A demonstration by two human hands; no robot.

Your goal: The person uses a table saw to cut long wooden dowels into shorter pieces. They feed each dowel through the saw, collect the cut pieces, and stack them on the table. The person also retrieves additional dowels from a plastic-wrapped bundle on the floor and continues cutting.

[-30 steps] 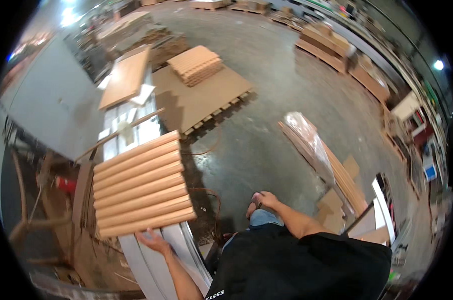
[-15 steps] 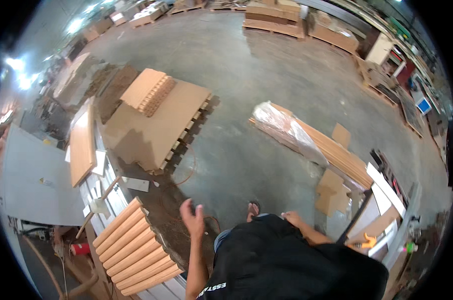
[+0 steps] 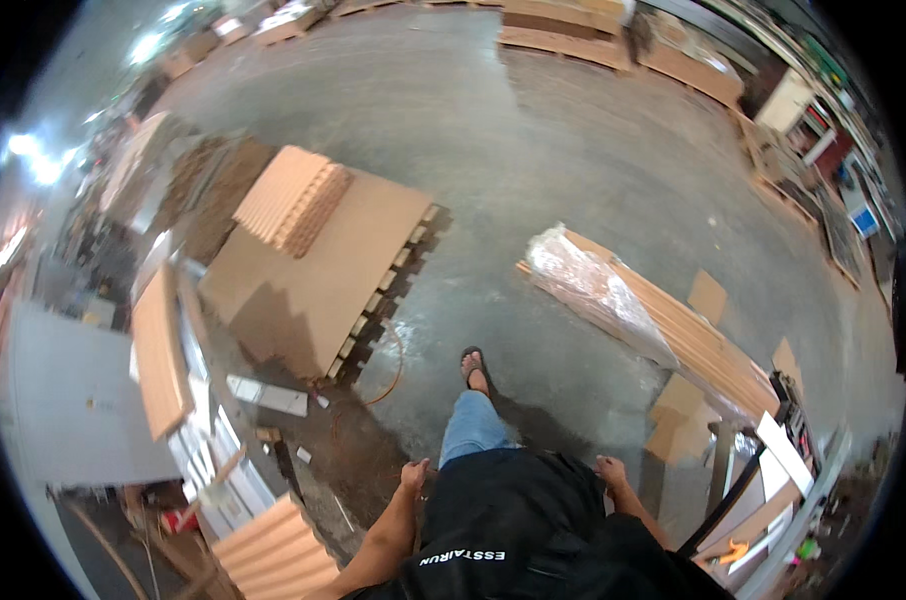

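My left hand hangs beside my hip with its fingers curled in, and nothing shows in it. On the other side of my black shirt, my right hand hangs low, its fingers curled too and no object visible in them. Neither hand touches anything. Nearest to my left forearm lies a set of ribbed wooden panels at the lower left. My foot in a sandal is on the concrete floor ahead of me.
Ahead left, a stack of ribbed wooden panels sits on a board-topped pallet. Long wooden strips, partly wrapped in plastic film, lie to the right. An orange-handled tool rests at lower right. A hose curves near the pallet.
I have moved forward, and the ribbed panels at lower left have slipped lower in view. My left hand has dropped to my side and its spread fingers have curled in.
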